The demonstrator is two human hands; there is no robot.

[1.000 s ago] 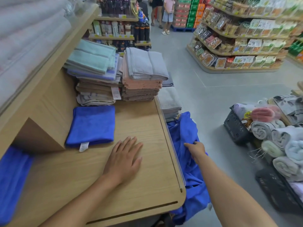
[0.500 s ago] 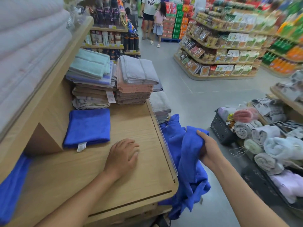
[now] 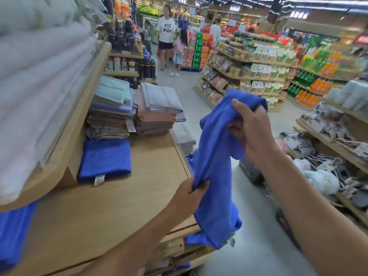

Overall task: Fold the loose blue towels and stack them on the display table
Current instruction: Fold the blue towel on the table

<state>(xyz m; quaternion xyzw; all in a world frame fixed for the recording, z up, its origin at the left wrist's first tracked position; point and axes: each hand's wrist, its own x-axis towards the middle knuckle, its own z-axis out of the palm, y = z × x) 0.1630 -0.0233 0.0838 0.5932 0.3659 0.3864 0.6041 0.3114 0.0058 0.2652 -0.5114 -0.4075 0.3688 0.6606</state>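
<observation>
**Head cam: blue towel up in the air, fold not started yet**

So this looks like the pick-up-and-shake-out step. The loose blue towel [image 3: 215, 156] hangs off the right edge of the tabletop [image 3: 129, 206], over the aisle floor, all bunched and twisted. The right grip [image 3: 253, 132] is up high with fingers curled round a wad of the top end. The left grip [image 3: 189, 198] is lower, right at the tabletop's edge, pinching a fold of the cloth between thumb and fingers. The bottom of the towel droops past the tabletop's corner, with a little tag showing down there. There's more blue cloth low down beside it, and I can't tell if that's the same towel or another one.

One folded blue towel [image 3: 105, 158] lies flat on the tabletop already, tag facing out, just in front of the stacks of other towels [image 3: 155, 112]. So I'd say the task is barely underway.

Next move, as I see it: both grips hold bunched cloth, not corners, so they need to work along to an edge and find two corners. Then spread it flat on the bare wood, fold it, and set it on the folded one
</observation>
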